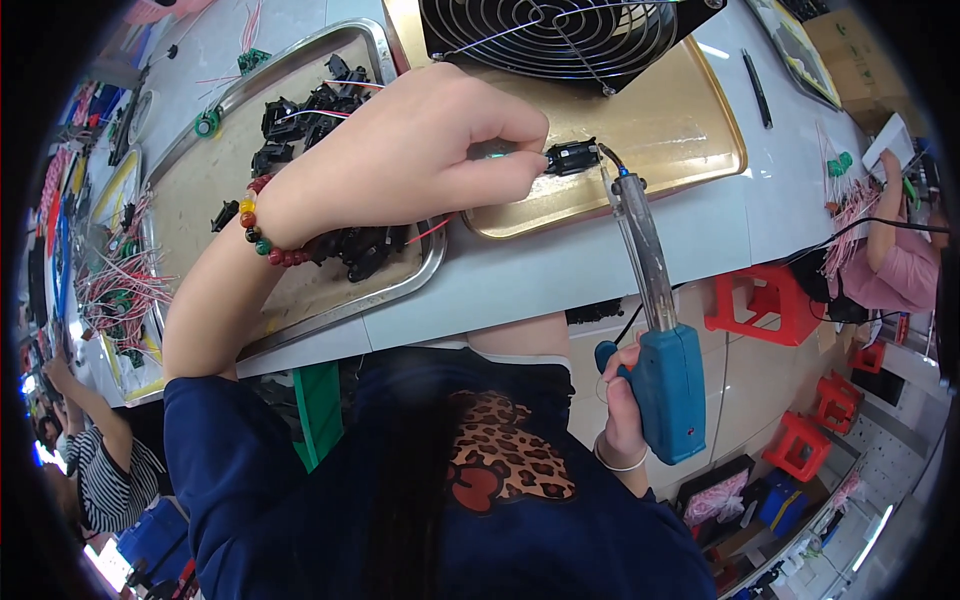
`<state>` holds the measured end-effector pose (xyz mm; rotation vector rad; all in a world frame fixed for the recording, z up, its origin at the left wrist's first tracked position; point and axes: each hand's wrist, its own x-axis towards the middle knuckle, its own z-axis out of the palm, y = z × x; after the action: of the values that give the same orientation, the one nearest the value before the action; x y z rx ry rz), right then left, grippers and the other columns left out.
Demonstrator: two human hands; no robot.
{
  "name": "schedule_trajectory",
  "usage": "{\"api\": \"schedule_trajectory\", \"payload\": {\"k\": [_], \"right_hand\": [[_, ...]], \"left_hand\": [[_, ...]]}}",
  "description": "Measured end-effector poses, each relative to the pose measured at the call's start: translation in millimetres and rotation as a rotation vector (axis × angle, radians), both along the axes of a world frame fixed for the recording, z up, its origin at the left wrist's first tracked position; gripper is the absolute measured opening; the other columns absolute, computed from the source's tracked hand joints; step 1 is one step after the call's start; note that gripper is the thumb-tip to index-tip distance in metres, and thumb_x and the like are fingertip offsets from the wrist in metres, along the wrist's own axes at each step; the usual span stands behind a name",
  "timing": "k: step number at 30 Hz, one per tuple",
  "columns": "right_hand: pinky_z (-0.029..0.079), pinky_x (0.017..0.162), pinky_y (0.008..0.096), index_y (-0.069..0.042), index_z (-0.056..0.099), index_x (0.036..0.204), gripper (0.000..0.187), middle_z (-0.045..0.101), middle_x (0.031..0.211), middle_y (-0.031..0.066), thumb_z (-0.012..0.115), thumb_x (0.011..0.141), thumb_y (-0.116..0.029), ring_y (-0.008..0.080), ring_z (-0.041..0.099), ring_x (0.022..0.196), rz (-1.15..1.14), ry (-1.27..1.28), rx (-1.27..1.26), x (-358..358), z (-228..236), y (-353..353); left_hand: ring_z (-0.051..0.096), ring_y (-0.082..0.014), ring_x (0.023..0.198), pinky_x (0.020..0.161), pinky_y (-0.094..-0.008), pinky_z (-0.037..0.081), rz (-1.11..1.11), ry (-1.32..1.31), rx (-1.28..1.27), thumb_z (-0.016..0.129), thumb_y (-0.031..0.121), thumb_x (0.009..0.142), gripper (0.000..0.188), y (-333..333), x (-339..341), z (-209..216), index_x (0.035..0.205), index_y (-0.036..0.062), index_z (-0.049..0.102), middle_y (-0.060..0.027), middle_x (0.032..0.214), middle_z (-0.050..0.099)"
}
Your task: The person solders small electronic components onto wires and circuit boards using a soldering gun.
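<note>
My left hand reaches over the gold tray from the left. Its thumb and fingers pinch a small black plastic part, which points to the right. A teal-handled soldering gun stands nearly upright in my right hand, whose fingers wrap its grip by the trigger. The gun's bent tip and a thin guide tube come right up to the end of the black part; I cannot tell whether they touch it. Below my left forearm, a metal tray holds several similar black parts with thin wires.
A black fan with a wire guard stands at the far side of the gold tray. A black pen lies to its right. Bundles of red and white wires lie at left. Red stools stand on the floor; other people sit at both sides.
</note>
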<state>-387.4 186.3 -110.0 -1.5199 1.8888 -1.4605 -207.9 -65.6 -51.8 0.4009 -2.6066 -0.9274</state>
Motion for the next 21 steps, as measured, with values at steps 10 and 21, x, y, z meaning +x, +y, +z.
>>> {"api": "schedule_trajectory", "payload": {"k": [10, 21], "right_hand": [[0.043, 0.056, 0.0305, -0.001, 0.064, 0.082, 0.015, 0.059, 0.074, 0.0072, 0.067, 0.072, -0.012, 0.0219, 0.055, 0.063, 0.031, -0.034, -0.024, 0.6, -5.1, 3.0], [0.043, 0.057, 0.0307, -0.001, 0.064, 0.085, 0.017, 0.059, 0.076, 0.0083, 0.067, 0.072, -0.011, 0.022, 0.055, 0.064, 0.015, -0.097, -0.006, 1.9, -6.8, 3.6]], "left_hand": [[0.048, -0.0201, 0.052, 0.052, -0.0297, 0.041, 0.02, -0.024, 0.008, 0.056, 0.018, 0.087, 0.025, 1.6, 1.0, 1.0, 0.071, -0.0005, 0.056, -0.0089, 0.059, 0.052], [0.049, -0.0215, 0.052, 0.053, -0.0302, 0.042, 0.015, -0.034, 0.0, 0.057, 0.018, 0.087, 0.024, 0.6, 0.6, 0.8, 0.071, -0.0009, 0.056, -0.0098, 0.059, 0.052]]}}
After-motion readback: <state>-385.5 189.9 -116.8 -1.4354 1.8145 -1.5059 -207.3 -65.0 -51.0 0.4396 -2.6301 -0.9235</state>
